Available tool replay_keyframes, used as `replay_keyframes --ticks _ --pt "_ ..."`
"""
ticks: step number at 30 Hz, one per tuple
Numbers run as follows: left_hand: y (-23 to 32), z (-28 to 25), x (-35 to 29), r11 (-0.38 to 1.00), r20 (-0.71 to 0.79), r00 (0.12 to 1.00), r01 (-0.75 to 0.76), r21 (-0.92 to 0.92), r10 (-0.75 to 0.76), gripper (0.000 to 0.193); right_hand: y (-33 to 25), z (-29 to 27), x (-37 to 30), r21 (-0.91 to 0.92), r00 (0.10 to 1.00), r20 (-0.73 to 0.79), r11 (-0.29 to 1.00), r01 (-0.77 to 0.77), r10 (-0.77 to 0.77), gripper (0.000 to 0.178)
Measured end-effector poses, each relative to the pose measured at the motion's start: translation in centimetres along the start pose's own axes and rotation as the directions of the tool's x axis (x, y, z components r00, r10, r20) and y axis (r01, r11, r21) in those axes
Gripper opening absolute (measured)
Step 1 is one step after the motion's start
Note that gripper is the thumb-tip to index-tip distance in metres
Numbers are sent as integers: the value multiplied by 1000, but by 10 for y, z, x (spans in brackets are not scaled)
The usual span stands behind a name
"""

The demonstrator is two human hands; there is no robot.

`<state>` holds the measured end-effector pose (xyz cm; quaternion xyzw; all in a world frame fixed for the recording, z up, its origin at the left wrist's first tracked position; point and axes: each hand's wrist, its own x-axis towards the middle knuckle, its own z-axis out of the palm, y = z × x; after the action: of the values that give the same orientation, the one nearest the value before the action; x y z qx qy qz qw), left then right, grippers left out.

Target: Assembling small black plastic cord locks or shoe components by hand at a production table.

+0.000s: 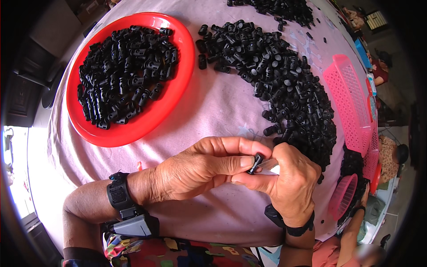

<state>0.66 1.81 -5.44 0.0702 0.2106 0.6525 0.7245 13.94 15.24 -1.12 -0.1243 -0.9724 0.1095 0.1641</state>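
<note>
Black plastic everywhere, basically. Small black cord-stopper piece [255, 163] pinched at mid-table, right between both hands, just above the pale cloth [213, 107]. Left hand [195, 167] curled around with thumb and forefinger clamped on that piece; right hand [289, 178] closed too, fingertips meeting the same piece and something thin and whitish (can't tell what exactly, too small). Neither hand loose.

Progress-wise: red round tray [182, 66] up left already heaped with black parts, looks like the done pile, maybe a third of everything in sight. Big loose heap [284, 84] curving along the right side of the table, plus another scatter [284, 9] at the far edge, so probably loads left. Pink perforated basket [351, 102] sitting beside the heap at the right rim. Somebody else's arm [356, 222] reaching in near the lower right corner by a smaller pink basket [342, 196], separate work.
</note>
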Motion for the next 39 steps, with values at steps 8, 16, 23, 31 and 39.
replay_keyframes --ticks 8,16,23,31,39 --pt "3 3 0 1000 7 1000 18 -4 -18 31 -6 -1 3 6 1000 -6 1000 20 -20 57" --pt "3 3 -1 999 -22 999 36 5 -36 31 3 -1 -1 -22 999 40 999 24 -24 58" --pt "2 2 -1 999 -33 999 22 28 -21 31 -2 -1 2 -51 998 10 997 61 -61 60" --pt "0 0 -1 999 -41 999 19 49 -17 31 6 1 0 19 998 23 998 61 -61 61" --pt "2 4 -2 997 -54 998 20 70 -16 30 4 1 1 36 997 8 997 70 -71 62"
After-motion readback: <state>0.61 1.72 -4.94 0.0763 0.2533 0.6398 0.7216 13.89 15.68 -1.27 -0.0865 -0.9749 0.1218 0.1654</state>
